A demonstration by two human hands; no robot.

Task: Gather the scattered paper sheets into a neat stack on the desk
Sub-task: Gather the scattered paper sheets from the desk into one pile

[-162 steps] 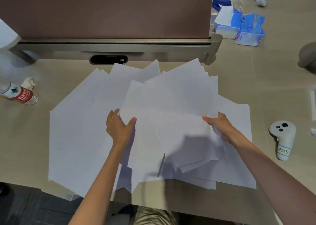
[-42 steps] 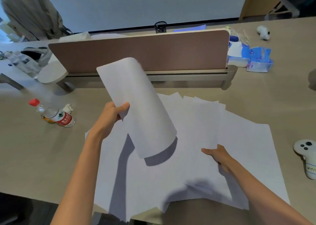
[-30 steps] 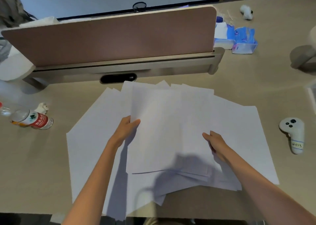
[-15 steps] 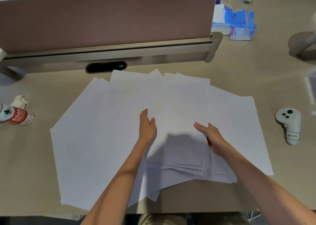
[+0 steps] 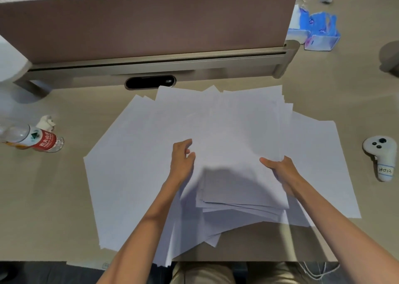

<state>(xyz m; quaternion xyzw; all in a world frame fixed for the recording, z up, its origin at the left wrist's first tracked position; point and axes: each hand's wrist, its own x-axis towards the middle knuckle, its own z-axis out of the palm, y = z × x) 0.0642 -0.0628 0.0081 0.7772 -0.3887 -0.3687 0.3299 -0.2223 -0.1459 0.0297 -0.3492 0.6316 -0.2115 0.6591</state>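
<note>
Several white paper sheets (image 5: 138, 175) lie fanned across the beige desk (image 5: 43, 208), some hanging over its front edge. Over the middle sits a rough stack of sheets (image 5: 237, 145), its near edges uneven. My right hand (image 5: 280, 171) grips the stack's right edge, thumb on top and fingers underneath. My left hand (image 5: 181, 160) rests at the stack's left edge with fingers curled against it, on top of the spread sheets. More loose sheets (image 5: 319, 154) stick out to the right beneath the stack.
A brown divider panel (image 5: 151, 24) on a metal rail runs across the back. A plastic bottle (image 5: 32, 139) and a crumpled tissue (image 5: 46, 121) lie left. A white controller (image 5: 382, 156) lies right; blue tissue packs (image 5: 317, 30) lie at the back right.
My left hand laid a lifted sheet onto the stack. It then slid to the stack's left edge, while my right hand kept its grip on the right edge.
</note>
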